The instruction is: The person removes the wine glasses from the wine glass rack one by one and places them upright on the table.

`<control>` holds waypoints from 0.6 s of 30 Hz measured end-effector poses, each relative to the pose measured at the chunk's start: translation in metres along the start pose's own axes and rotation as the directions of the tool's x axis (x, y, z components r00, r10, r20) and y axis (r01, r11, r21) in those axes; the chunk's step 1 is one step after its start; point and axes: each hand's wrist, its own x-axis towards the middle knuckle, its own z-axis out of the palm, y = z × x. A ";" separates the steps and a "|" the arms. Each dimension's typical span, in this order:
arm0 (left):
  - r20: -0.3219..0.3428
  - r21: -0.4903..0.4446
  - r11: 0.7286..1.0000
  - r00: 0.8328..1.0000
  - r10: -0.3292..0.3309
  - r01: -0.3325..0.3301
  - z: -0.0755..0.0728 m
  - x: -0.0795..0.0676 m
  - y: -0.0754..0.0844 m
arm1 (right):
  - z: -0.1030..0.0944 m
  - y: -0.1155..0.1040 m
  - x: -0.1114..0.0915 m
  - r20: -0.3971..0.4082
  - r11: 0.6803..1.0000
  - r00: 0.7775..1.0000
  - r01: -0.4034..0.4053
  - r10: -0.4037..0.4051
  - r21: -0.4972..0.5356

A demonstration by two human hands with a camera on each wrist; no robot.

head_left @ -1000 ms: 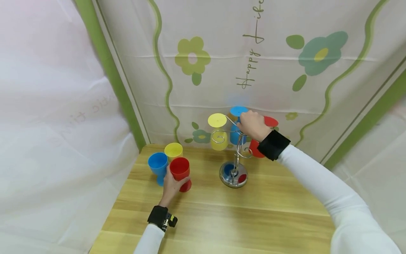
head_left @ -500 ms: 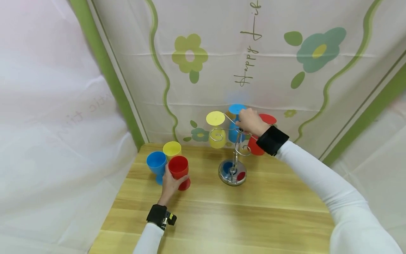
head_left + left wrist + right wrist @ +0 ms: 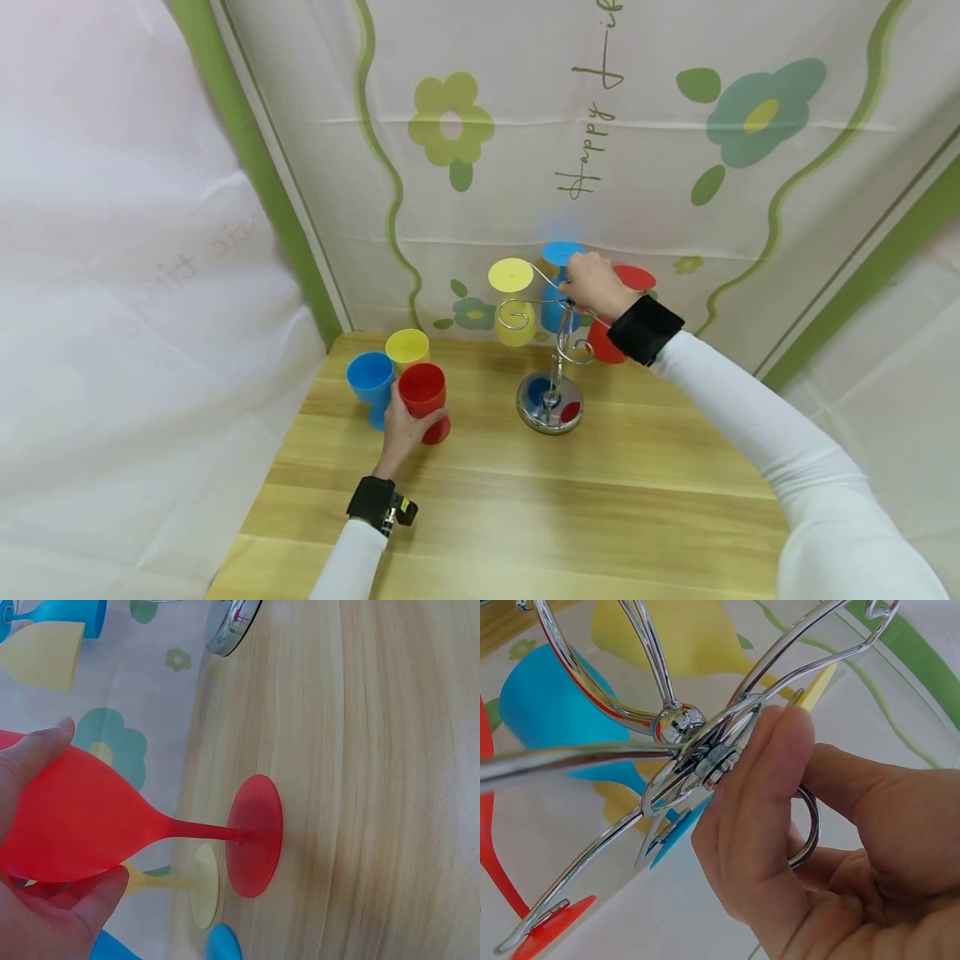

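My left hand (image 3: 402,435) holds a red goblet (image 3: 422,385) by its bowl, upright at the table's left; in the left wrist view its round foot (image 3: 255,836) is down at the wood. Right behind it are a blue goblet (image 3: 371,377) and a yellow goblet (image 3: 407,347). With curled fingers my right hand (image 3: 597,285) grips a metal ring (image 3: 811,832) at the top of a chrome goblet rack (image 3: 550,403). Upside down from its arms hang a yellow goblet (image 3: 512,275), a blue goblet (image 3: 563,253) and a red goblet (image 3: 633,278), partly hidden by my right hand.
The light wooden table (image 3: 570,517) reaches back to a white curtain (image 3: 525,108) printed with flowers and lettering. More white cloth hangs on both sides. Curled wire arms (image 3: 514,315) stick out from the rack towards the front.
Only the head view shifts a little. Both hands keep their holds, and the goblets and rack stay in place.
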 end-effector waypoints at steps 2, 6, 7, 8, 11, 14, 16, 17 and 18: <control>0.004 -0.004 1.000 1.000 -0.004 0.004 0.000 0.000 0.001 | -0.001 0.000 0.000 -0.003 1.000 1.000 0.008 -0.008 0.009; 0.004 -0.011 1.000 1.000 0.007 -0.007 -0.001 0.001 0.001 | -0.003 0.001 -0.002 -0.007 0.998 1.000 0.017 -0.017 0.063; 0.001 -0.006 1.000 1.000 0.012 -0.012 -0.001 0.001 0.001 | -0.003 0.001 -0.002 -0.008 0.997 1.000 0.024 -0.023 0.078; -0.003 -0.005 1.000 1.000 0.014 -0.014 -0.001 0.001 0.001 | -0.004 0.002 -0.003 -0.008 0.995 1.000 0.027 -0.026 0.094; -0.004 0.004 1.000 1.000 0.009 -0.009 -0.001 0.001 0.000 | -0.005 0.003 -0.004 -0.009 0.993 0.999 0.043 -0.042 0.110; 0.000 0.004 1.000 1.000 -0.006 0.006 -0.001 0.000 0.001 | -0.005 0.005 -0.004 -0.003 0.994 0.999 0.035 -0.035 0.105; 0.003 0.003 1.000 1.000 -0.015 0.015 0.000 0.000 0.002 | -0.005 0.005 -0.004 0.000 0.995 1.000 0.024 -0.024 0.096; 0.002 0.001 1.000 1.000 -0.021 0.021 0.001 -0.001 0.002 | -0.005 0.005 -0.004 0.001 0.995 1.000 0.016 -0.016 0.096; 0.002 0.001 1.000 1.000 -0.023 0.023 0.001 -0.001 0.002 | -0.005 0.005 -0.003 0.003 0.995 1.000 0.006 -0.007 0.100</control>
